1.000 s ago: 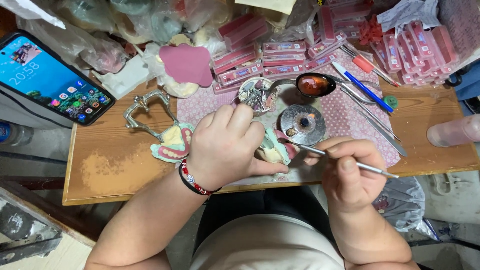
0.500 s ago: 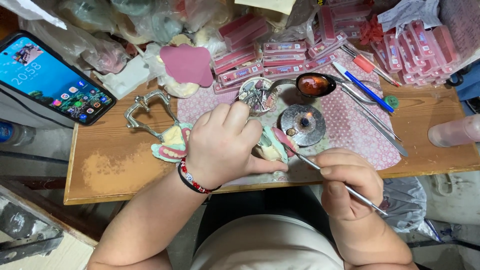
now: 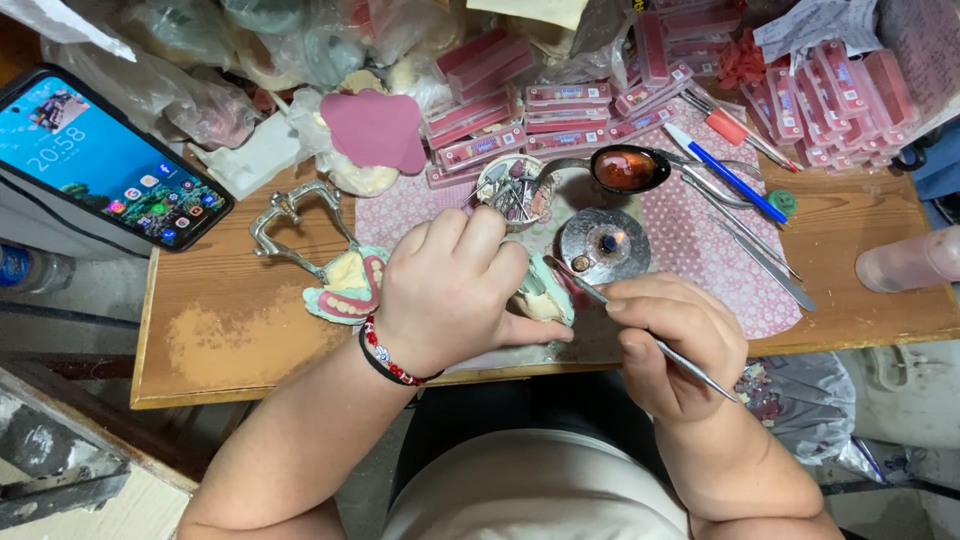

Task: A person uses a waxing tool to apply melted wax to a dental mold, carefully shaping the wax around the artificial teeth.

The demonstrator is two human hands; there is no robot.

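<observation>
Our left hand point(image 3: 450, 290) is curled, fingers pressed together over a dental cast point(image 3: 545, 300), w/ thumb tip lying along its near edge; most of the cast is hidden under those fingers. Our right hand point(image 3: 675, 340) pinches a thin metal instrument point(image 3: 640, 332) btwn thumb & forefinger, tip pointing up-left just past the fingertips, near a small round burner point(image 3: 603, 245). A pink wax denture point(image 3: 350, 290) sits just left of our left knuckles

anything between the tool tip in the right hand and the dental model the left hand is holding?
Nothing visible. The right hand holds the metal tool, tip up-left beside the dental model. The left hand covers most of the model, so actual contact can't be told.
</observation>
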